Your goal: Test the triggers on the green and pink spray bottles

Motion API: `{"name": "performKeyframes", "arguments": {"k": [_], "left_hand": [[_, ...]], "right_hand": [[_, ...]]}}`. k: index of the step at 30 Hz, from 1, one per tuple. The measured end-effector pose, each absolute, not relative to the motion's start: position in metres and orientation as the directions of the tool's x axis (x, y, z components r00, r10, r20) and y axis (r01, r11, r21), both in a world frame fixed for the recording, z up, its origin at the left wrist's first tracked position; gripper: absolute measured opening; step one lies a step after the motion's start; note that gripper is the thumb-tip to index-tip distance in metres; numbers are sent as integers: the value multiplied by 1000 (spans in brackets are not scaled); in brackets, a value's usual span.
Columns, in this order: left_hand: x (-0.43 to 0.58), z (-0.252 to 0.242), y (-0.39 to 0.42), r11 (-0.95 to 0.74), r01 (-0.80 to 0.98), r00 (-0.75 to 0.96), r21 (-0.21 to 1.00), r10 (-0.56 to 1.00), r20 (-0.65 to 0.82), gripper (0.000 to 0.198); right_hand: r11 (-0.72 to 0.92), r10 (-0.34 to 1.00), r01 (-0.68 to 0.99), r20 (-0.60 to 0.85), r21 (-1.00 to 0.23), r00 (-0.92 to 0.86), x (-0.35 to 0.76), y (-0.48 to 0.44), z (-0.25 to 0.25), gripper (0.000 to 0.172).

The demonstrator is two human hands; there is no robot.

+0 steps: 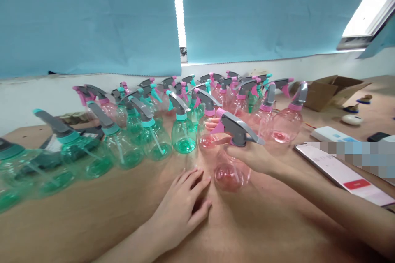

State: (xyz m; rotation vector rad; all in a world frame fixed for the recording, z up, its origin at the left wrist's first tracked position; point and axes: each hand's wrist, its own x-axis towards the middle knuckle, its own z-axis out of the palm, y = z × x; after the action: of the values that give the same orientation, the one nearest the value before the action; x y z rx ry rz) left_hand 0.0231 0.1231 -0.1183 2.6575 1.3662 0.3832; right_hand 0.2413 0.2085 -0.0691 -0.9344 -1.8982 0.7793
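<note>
My right hand (251, 156) is wrapped round the neck of a clear pink spray bottle (230, 176), just under its grey head and pink trigger. The bottle is tilted a little over the wooden table (173, 234). Flat on the tabletop lies my left hand (185, 197), fingers spread, holding nothing, to the left of that bottle. Nearest beyond the left hand stands a clear green spray bottle (184, 135) with a grey and teal head. A pink spray bottle (205, 131) behind the held one is partly covered by my right fingers.
Several green spray bottles (123, 152) line the left, with more pink and green ones crowded behind. At right are a pink spray bottle (285, 125), an open cardboard box (331, 92), a phone (342, 172) and a white power strip (333, 135). Blue curtains (92, 20) hang behind.
</note>
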Motion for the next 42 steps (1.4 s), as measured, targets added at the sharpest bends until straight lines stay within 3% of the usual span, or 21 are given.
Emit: {"name": "performKeyframes", "arguments": {"k": [9,30,36,42], "left_hand": [[24,-116,122,-578,782,556,233,816,159,42],[24,-116,123,-587,777,566,226,810,157,42],[23,-117,123,-586,776,560,233,810,173,43],[24,-116,124,-586,779,564,223,810,159,42]], "right_hand": [[483,876,393,424,-782,-232,239,202,-77,24],[492,870,388,437,-779,-227,238,203,-74,15],[517,855,374,447,-770,-261,237,202,-68,28],[502,863,378,426,-778,-270,237,199,-64,9]]}}
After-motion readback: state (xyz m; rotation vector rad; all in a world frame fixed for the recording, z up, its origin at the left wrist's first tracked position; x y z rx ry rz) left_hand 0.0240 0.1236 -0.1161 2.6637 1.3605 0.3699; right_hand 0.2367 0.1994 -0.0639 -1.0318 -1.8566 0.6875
